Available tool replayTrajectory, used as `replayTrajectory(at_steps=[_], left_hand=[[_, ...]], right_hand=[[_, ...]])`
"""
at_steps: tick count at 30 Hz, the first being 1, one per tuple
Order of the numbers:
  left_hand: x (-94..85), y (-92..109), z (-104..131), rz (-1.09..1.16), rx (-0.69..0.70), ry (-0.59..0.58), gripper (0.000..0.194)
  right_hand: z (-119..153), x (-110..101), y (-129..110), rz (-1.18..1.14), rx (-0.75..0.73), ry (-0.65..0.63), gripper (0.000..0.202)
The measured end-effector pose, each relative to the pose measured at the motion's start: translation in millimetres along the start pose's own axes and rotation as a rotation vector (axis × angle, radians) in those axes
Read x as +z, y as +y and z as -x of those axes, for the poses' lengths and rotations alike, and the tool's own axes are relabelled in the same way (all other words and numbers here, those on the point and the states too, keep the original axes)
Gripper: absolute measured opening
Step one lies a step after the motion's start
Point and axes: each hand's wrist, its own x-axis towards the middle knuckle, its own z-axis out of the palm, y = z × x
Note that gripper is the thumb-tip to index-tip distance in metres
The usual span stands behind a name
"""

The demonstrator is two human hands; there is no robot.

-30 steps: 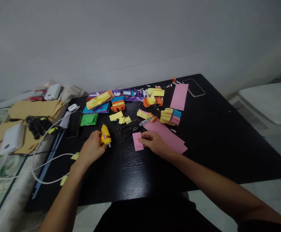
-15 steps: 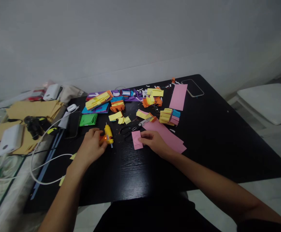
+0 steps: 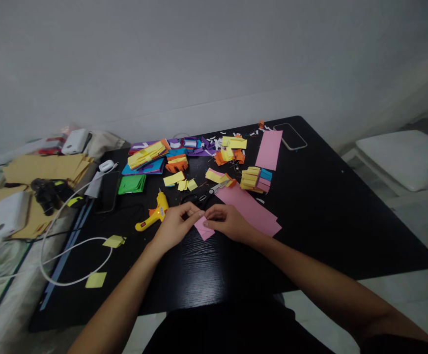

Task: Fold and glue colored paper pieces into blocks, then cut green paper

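Both hands meet over a small pink piece of paper (image 3: 204, 232) near the front middle of the table. My left hand (image 3: 177, 223) pinches its upper left edge. From the other side, my right hand (image 3: 228, 222) grips the upper right edge with thumb and fingers. Just left of my left hand lies a yellow glue gun (image 3: 156, 214), its small light glowing. Behind my hands are scissors (image 3: 214, 191) with dark handles, partly hidden. Larger pink sheets (image 3: 252, 211) lie beside and behind my right hand.
Folded paper stacks in yellow (image 3: 250, 178), green (image 3: 131, 184) and other colours spread along the back, among white scraps. A phone (image 3: 107, 191), a white cable (image 3: 43, 255) and yellow paper pieces (image 3: 96, 280) are left. Another phone-shaped object (image 3: 290, 136) lies back right, near a white stool (image 3: 407, 157).
My left hand has let go of the glue gun, now turned with its handle towards the left, and moved right onto the pink paper. The paper is now tilted between both hands.
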Motion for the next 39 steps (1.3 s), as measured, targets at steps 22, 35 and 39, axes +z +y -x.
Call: replayTrajectory(at_steps=[22,35,39], left_hand=[[-68.2,-3,23,-0.441,-0.009,0.453,0.033],[-71.6,-41,30,-0.862,-0.238,0.119,0.041],[-71.9,-28,31,-0.807,-0.219,0.178,0.036]], right_hand=[[-5,-5,0,-0.121,0.025,0.105,0.06],[-4,-9,-4,-0.016,-0.042,0.171,0.024],[-5,-9,-4,-0.041,-0.042,0.236,0.026]])
